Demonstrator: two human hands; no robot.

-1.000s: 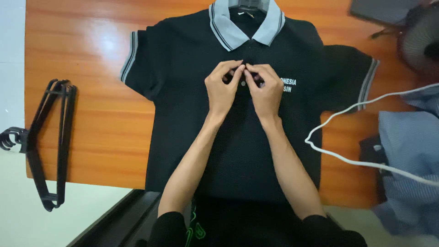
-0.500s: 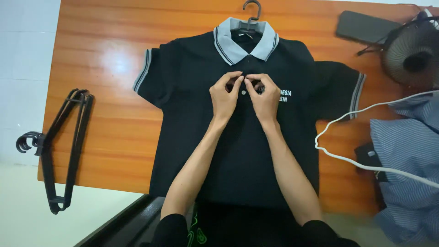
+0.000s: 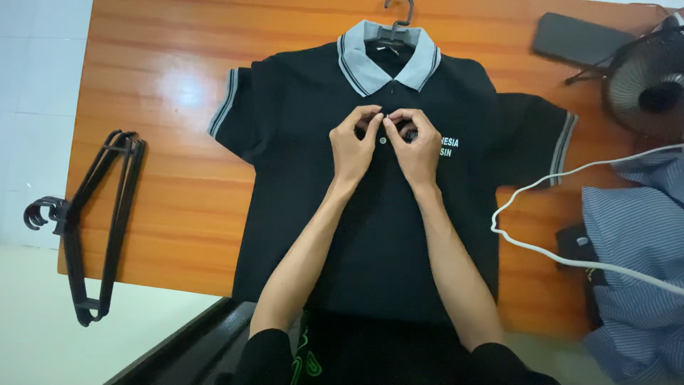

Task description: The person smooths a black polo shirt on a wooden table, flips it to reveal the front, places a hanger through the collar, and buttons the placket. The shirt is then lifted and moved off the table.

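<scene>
Black shirt, grey trim, orange wood

The polo shirt [image 3: 370, 214] is black with a pale grey collar [image 3: 388, 57] edged in dark stripes, grey-striped sleeve cuffs and small white lettering on the right chest. It lies on a glossy orange-brown wooden table [image 3: 164, 178]. Left, black hangers [image 3: 92, 228]; right, a white cable [image 3: 570, 214], a blue-and-white striped cloth [image 3: 634, 271], a black fan [image 3: 645, 82].

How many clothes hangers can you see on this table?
2 at least: a black hanger bundle overhanging the table's left edge, possibly several stacked, and one hanger inside the polo shirt, hook showing above the collar.
</scene>
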